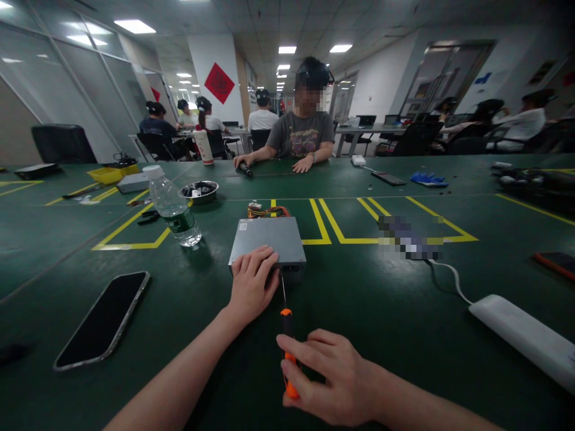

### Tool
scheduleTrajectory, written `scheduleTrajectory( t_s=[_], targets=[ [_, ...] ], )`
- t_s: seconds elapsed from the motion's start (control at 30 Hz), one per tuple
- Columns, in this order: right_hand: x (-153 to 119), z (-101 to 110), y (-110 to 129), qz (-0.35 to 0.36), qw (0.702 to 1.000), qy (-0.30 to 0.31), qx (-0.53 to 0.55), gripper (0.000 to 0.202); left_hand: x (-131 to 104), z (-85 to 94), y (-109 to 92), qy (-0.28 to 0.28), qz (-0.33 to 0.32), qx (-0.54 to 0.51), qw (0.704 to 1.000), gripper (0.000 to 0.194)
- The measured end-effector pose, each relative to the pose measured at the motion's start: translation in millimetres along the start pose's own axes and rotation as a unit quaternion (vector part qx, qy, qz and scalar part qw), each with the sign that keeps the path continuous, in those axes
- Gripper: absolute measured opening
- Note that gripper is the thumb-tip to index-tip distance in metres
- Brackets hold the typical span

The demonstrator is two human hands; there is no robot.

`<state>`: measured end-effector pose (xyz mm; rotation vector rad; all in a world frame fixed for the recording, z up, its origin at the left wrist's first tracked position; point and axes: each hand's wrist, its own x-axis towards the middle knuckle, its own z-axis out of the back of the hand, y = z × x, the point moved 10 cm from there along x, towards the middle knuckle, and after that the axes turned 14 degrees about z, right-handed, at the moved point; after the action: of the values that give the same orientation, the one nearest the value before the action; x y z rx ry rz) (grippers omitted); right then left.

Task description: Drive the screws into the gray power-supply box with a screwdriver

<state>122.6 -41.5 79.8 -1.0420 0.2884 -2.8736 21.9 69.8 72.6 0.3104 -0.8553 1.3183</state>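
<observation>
A grey metal computer power supply (277, 232) lies flat on the green table in front of me, its bundle of coloured cables (278, 211) at the far side. My left hand (251, 284) grips its near left edge, fingers across the top and thumb down by the near face. In my right hand (336, 374) is an orange and black screwdriver (286, 323), pinched between thumb and fingers at the handle. Its thin shaft points away from me and reaches the near face of the power supply, beside my left thumb. The exact spot where the tip meets is too small to tell.
A water bottle (177, 212) and a metal bowl (200, 191) stand left of the power supply. Nearer lies a phone (104, 320). A white power strip (521, 335) with a cable is at right. Across the table a person (300, 134) sits, one hand on a dark object.
</observation>
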Motion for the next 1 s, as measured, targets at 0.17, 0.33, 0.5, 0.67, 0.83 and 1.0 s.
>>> scheduleTrajectory(
  t_s=[0.17, 0.33, 0.5, 0.67, 0.83, 1.0],
  targets=[
    [-7.2, 4.0, -1.9, -0.015, 0.999, -0.039, 0.003, 0.022, -0.2, 0.3, -0.5, -0.003, -0.001, 0.001, 1.000, 0.028],
    [2.9, 1.2, -1.6, -0.006, 1.000, 0.014, 0.010, 0.029, -0.7, -0.6, -0.1, 0.000, 0.001, 0.001, 1.000, 0.028],
    [-1.6, 5.2, 0.9, 0.000, 1.000, -0.021, -0.014, 0.020, -1.2, -2.2, 1.8, 0.004, 0.002, 0.001, 1.000, 0.028],
    [-1.1, -1.8, -0.9, -0.007, 1.000, -0.002, 0.021, 0.029, -1.2, -1.8, 2.6, 0.002, 0.004, -0.002, 1.000, 0.028],
    [1.1, -8.8, -0.8, -0.005, 0.999, 0.039, 0.009, 0.023, -1.1, -1.4, 1.8, 0.002, 0.000, -0.005, 1.000, 0.028],
    [-5.6, 1.2, -0.2, -0.007, 1.000, -0.022, -0.008, 0.022, -1.2, -1.7, 2.0, 0.002, 0.002, -0.004, 1.000, 0.029]
  ],
)
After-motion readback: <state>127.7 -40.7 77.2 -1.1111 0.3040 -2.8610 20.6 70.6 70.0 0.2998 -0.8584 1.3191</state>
